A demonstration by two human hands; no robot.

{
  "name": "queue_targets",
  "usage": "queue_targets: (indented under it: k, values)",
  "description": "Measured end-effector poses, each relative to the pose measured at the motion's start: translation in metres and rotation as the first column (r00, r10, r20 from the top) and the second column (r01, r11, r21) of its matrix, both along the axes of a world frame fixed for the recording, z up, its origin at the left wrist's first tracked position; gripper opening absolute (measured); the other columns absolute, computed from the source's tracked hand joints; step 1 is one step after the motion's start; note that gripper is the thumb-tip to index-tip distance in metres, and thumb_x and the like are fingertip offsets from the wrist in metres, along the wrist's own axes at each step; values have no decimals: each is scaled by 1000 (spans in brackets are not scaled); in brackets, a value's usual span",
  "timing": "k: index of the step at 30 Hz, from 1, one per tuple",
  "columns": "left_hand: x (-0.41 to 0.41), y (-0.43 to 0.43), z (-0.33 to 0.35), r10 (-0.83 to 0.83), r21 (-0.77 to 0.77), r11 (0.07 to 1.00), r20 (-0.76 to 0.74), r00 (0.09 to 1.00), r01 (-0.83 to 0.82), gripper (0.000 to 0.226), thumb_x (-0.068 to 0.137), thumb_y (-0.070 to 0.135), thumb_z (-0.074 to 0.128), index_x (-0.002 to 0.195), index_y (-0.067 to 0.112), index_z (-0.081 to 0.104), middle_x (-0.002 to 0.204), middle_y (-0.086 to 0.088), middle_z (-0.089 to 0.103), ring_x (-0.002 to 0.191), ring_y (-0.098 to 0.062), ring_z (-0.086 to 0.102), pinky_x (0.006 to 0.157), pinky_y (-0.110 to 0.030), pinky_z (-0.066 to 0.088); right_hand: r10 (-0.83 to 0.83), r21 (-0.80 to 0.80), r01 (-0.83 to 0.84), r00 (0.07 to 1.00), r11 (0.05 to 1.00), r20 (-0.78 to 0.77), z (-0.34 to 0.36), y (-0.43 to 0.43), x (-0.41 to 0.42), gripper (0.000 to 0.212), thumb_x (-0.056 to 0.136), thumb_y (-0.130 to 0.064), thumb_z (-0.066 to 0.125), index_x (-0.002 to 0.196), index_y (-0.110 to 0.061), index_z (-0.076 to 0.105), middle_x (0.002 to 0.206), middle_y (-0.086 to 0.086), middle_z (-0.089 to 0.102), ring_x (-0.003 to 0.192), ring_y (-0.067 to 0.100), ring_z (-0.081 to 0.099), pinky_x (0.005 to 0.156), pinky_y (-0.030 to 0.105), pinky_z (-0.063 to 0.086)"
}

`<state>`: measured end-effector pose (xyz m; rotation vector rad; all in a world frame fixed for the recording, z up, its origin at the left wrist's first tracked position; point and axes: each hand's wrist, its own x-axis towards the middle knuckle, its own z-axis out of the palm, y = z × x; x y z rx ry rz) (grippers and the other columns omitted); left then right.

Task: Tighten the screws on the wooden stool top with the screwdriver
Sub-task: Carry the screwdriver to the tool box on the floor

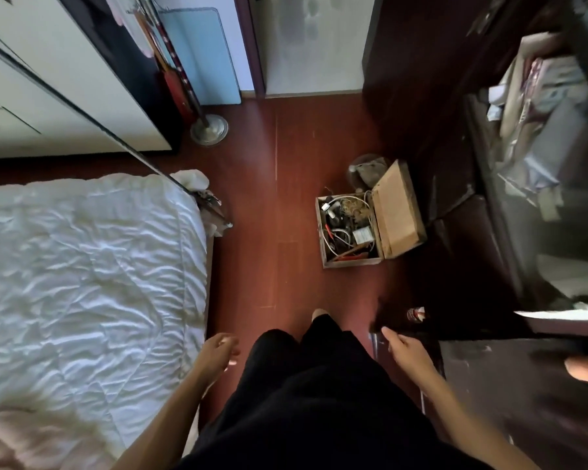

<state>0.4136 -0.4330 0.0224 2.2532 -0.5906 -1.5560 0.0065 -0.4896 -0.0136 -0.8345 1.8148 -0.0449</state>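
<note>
Flanking black trousers [302, 395], left hand [222, 351] and right hand [406, 351] hang loosely open, holding nothing.

Red wood floor [252, 198]: open toolbox [350, 232] w/ wires, lamp base [209, 129].

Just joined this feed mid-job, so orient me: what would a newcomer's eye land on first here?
The open wooden box, crammed with wires and tools, stands on the red-brown floor ahead and slightly right. A bed under a rumpled white quilt fills the left side. In the foreground the left hand and the right hand hang empty. No stool or screwdriver is plainly in view.
</note>
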Motion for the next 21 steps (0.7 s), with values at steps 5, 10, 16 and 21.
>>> queue_targets:
  k: [5, 10, 16, 21]
  values:
    - [28, -16, -11, 86, 134, 987, -4, 996, -84, 32, 102, 0, 50, 72, 10, 54, 60, -8, 49, 49, -16, 44, 41, -19, 30, 71, -108, -66, 997, 992, 43, 19, -113, 50, 49, 104, -62, 58, 82, -18, 56, 91, 5, 63, 91, 24, 61, 82, 36, 45]
    - [71, -55, -15, 86, 239, 968, -12, 996, -81, 36, 102, -4, 46, 69, 8, 49, 57, -7, 45, 48, -15, 39, 35, -15, 26, 76, -193, -69, 997, 979, 33, 27, -192, 100, 55, 107, -57, 58, 66, -21, 61, 69, -3, 63, 70, 18, 60, 65, 33, 42]
    - [126, -172, -7, -51, 198, 979, -31, 998, 56, 28, 104, -3, 47, 77, 3, 53, 66, -13, 50, 58, -21, 43, 36, -17, 35, -24, -118, 24, 1000, 993, 5, 16, -232, 133, 49, 105, -58, 59, 77, -18, 59, 81, 1, 63, 86, 22, 60, 76, 33, 45]
    - [143, -302, 9, -215, 126, 967, -54, 975, 220, 30, 104, -3, 45, 76, 8, 49, 70, -11, 45, 58, -19, 41, 44, -20, 34, -205, -41, 205, 979, 978, 4, 7, -231, 139, 41, 103, -59, 63, 84, -24, 70, 86, -2, 67, 89, 22, 62, 83, 35, 48]
